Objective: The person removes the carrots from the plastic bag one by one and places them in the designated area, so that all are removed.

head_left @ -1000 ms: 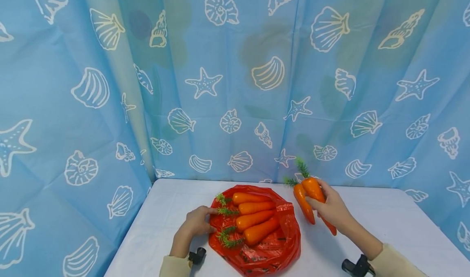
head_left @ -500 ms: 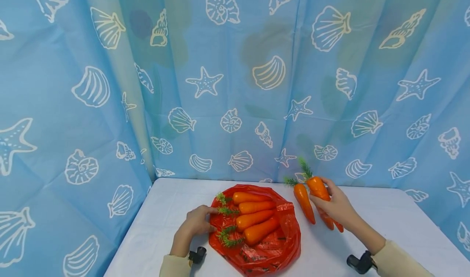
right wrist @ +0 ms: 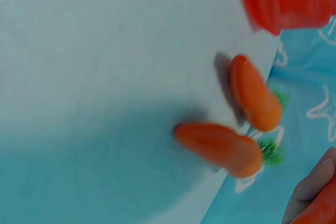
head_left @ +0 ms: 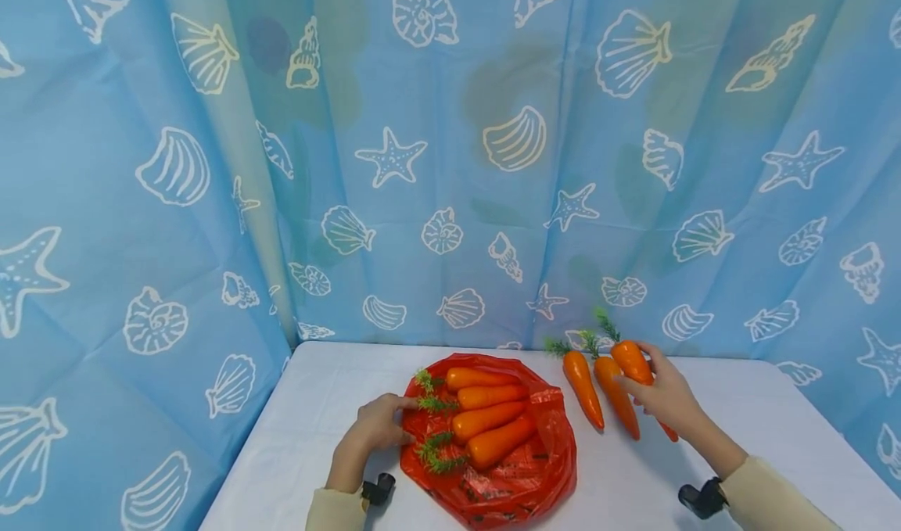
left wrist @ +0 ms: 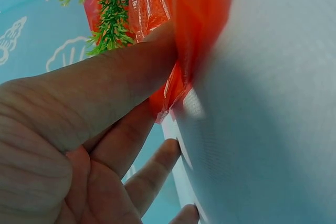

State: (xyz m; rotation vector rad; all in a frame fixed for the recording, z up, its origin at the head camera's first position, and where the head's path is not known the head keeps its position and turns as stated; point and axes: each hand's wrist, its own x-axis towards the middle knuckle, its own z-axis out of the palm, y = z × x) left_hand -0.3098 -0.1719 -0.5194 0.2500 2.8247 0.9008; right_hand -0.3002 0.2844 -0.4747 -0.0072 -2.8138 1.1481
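My right hand [head_left: 665, 398] grips an orange carrot [head_left: 633, 361] with a green leafy top, at the right of the table. Two more carrots lie side by side just left of it, an outer one [head_left: 583, 389] and one nearer the hand [head_left: 615, 394]. Part of the held carrot [right wrist: 321, 211] shows in the corner of the right wrist view. A red plastic bag [head_left: 514, 500] lies spread open mid-table, with several carrots [head_left: 493, 397] in a row inside, tops pointing left. At its left edge, my left hand [head_left: 380, 425] pinches the bag's rim [left wrist: 202, 9].
A white cloth [head_left: 303, 390] covers the table. Behind and to the left hangs a blue curtain [head_left: 436, 265] printed with white shells and starfish, close to the table's back edge. Each wrist carries a small black camera, one on the left [head_left: 378, 489] and one on the right [head_left: 702, 500].
One carrot from the right hand has been let go and now lies beside the first. The right hand has moved right with the other carrot. The left hand and bag have stayed put.
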